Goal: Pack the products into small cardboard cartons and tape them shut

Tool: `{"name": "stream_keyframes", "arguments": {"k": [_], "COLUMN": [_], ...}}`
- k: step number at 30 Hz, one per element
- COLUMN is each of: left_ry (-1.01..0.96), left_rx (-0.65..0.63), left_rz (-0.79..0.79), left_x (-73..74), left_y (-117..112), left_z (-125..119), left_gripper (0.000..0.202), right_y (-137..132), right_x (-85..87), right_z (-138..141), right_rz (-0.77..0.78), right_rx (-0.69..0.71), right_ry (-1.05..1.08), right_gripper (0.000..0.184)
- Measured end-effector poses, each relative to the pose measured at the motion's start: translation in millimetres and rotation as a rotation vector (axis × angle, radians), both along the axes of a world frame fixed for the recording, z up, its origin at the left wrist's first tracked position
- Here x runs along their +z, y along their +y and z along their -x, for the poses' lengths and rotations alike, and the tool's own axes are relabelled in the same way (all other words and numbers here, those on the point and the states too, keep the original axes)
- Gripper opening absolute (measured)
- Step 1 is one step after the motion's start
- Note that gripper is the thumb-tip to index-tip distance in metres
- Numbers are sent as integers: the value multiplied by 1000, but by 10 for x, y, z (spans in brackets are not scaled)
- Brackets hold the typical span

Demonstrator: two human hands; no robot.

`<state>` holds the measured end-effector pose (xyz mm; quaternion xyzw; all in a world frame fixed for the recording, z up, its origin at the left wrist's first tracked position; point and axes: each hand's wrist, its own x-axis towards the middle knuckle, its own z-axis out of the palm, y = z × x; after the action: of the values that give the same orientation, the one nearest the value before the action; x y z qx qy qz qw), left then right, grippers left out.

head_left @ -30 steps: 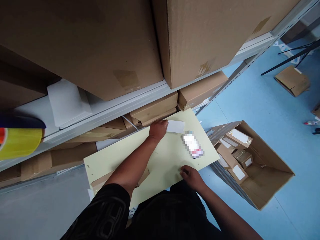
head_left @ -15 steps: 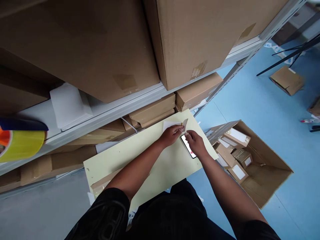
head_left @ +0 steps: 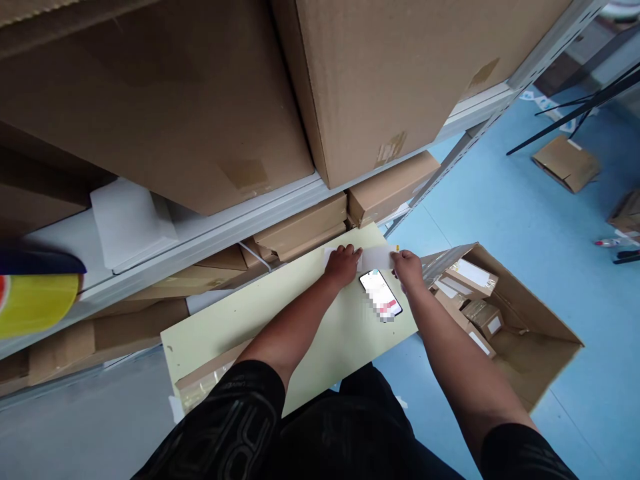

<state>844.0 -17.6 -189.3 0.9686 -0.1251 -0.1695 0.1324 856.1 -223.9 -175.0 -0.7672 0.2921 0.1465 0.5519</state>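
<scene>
A pale green board (head_left: 300, 313) lies across my lap. At its far right corner my left hand (head_left: 343, 265) pinches one end of a white paper label strip (head_left: 376, 257). My right hand (head_left: 409, 269) pinches the other end, and the strip is stretched between the two hands. A phone (head_left: 381, 294) with a lit screen lies on the board just below the strip. A flat cardboard piece with tape (head_left: 207, 381) rests on the board's near left corner.
Large cardboard boxes (head_left: 200, 100) fill the white metal shelf (head_left: 225, 230) ahead, with flat boxes (head_left: 300, 223) under it. A yellow tape roll (head_left: 35, 300) sits at far left. An open carton (head_left: 505, 320) of small labelled boxes lies on the blue floor at right.
My right hand rose from the board's near edge to the label, and both hands have pulled it out lengthwise between them. The phone is uncovered again.
</scene>
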Motion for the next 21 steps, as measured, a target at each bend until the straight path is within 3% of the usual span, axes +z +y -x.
{"name": "stream_keyframes", "arguments": {"k": [5,8,11,14,17,19,21], "left_ry": [-10,9,79,262,535,608,559], "left_rx": [-5,9,106,291,448,485,531], "left_rz": [-29,3,171,580,1080,1266,1338], "left_x": [-22,19,150,425,840,1154,1455], "left_y": [-24,-21,22,132,312,457,610], "left_z": [44,52,91,269,632,937,1244], "left_gripper": [54,55,54,44,59,56,48], "right_y": [-293,-479,-547,-474,-296,-131,70], "right_x": [-6,118,373,733,1099,1290,1424], "right_z": [261,471,668,811,908,969,1037], "right_rz": [-167,-282,-456,-547,-587,-597,-595], "right_rx": [-264,-293,-210,-57,71,139,197], "right_ry": [151,122,52,-4,-44,-58,-59], "right_gripper": [22,25,30,37,42,44,44]}}
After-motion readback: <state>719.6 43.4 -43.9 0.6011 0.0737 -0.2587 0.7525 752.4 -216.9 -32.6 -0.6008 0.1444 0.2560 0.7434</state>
